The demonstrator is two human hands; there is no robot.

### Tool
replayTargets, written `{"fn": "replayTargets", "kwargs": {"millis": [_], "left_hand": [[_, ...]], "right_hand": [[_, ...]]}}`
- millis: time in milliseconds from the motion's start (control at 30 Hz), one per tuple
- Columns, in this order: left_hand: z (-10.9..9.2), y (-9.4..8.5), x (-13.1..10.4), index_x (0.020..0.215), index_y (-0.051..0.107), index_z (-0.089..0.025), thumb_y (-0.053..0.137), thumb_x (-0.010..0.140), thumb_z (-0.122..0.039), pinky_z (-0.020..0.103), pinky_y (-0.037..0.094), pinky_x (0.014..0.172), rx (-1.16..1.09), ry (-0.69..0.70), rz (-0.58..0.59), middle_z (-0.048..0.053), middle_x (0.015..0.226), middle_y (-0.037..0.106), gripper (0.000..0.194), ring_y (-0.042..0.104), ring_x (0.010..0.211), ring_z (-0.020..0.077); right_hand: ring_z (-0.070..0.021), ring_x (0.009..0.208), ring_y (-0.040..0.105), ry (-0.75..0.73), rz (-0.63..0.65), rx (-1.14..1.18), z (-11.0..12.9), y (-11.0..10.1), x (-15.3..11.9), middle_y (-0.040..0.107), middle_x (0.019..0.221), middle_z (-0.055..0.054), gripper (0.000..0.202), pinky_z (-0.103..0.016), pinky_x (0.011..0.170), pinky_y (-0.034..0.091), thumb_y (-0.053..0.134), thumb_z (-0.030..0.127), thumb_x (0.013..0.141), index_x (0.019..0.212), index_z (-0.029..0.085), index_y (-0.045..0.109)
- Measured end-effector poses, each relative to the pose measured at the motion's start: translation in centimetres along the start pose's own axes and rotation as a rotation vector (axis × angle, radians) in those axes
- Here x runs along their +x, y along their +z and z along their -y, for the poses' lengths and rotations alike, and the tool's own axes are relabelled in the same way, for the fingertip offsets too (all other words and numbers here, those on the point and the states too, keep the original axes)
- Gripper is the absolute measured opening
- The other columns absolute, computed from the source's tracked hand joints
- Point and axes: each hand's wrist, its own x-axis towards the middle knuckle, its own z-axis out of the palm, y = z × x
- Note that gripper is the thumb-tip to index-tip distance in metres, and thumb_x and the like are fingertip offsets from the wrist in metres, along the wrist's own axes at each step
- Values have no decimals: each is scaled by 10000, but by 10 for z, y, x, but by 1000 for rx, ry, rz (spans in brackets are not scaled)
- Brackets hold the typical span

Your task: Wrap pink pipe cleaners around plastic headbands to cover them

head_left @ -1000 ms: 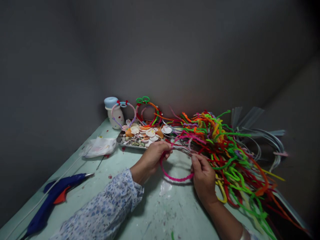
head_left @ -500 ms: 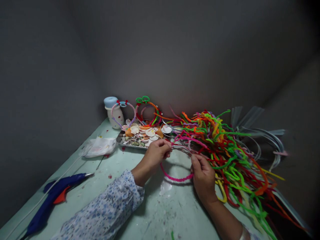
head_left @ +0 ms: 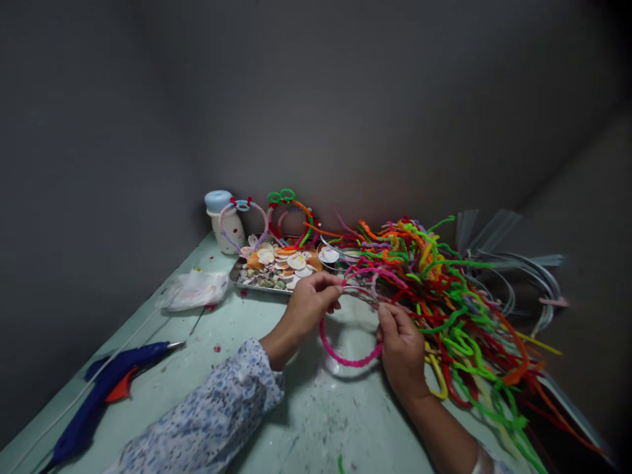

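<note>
Between my hands is a hoop [head_left: 351, 363] with its lower arc wrapped in bright pink pipe cleaner. The upper arc looks bare and pale. My left hand [head_left: 316, 303] pinches the hoop at its upper left, where the wrapping reaches the fingertips. From that pinch a loose length of pink pipe cleaner [head_left: 376, 270] arches up and off to the right. My right hand [head_left: 402, 345] grips the hoop's right side, thumb pressed against the fingers. Both fists hover above the table [head_left: 320, 421], and the fingers hide parts of the hoop.
A tangled heap of colourful pipe cleaners [head_left: 444, 296] fills the right side, beside coiled clear strips [head_left: 538, 263]. Behind stand a tray of shells [head_left: 261, 288], finished hoops [head_left: 291, 201] and a blue-lidded jar [head_left: 226, 227]. A blue glue gun [head_left: 93, 408] and plastic bag [head_left: 197, 289] lie left.
My left hand has shifted slightly right along with the pink pipe cleaner. The hoop's lower arc hangs a little lower and rounder. My right hand has barely moved.
</note>
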Motion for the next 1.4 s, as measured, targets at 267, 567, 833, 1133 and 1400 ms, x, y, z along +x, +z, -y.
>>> {"fn": "replayTargets", "kwargs": {"millis": [267, 567, 833, 1133, 1400], "left_hand": [[1, 2, 1, 837, 657, -112, 628, 710, -216, 219, 408, 533, 121, 31, -62, 0, 634, 594, 167, 535, 542, 93], [4, 4, 0, 829, 668, -115, 613, 724, -203, 206, 431, 531, 164, 74, -93, 4, 659, 615, 148, 555, 546, 91], [5, 4, -2, 811, 670, -123, 600, 732, -193, 194, 434, 517, 178, 112, -104, -4, 622, 615, 127, 577, 539, 95], [8, 2, 0, 832, 674, -129, 600, 749, -204, 208, 459, 540, 201, 134, -83, 3, 625, 625, 134, 599, 559, 110], [8, 3, 0, 905, 674, -139, 595, 766, -214, 219, 462, 592, 233, 171, -53, 30, 747, 653, 176, 580, 631, 113]], "right_hand": [[-105, 441, 357, 3, 11, 11, 1, -1, -1, 400, 494, 68, 361, -218, 415, 307, 542, 521, 834, 809, 168, 615], [-124, 469, 396, 0, -6, 26, -6, -1, 0, 439, 508, 59, 392, -240, 462, 333, 553, 539, 822, 857, 160, 643], [-133, 492, 428, -69, -18, -12, -8, -2, 2, 538, 589, 19, 392, -254, 492, 363, 546, 507, 826, 928, 150, 674], [-124, 486, 396, -28, 25, 4, -7, -3, 1, 462, 550, 50, 377, -238, 459, 328, 531, 501, 844, 940, 155, 647], [-101, 425, 327, 36, 9, 83, -1, 1, 0, 379, 486, 78, 366, -221, 403, 280, 561, 528, 829, 821, 166, 615]]}}
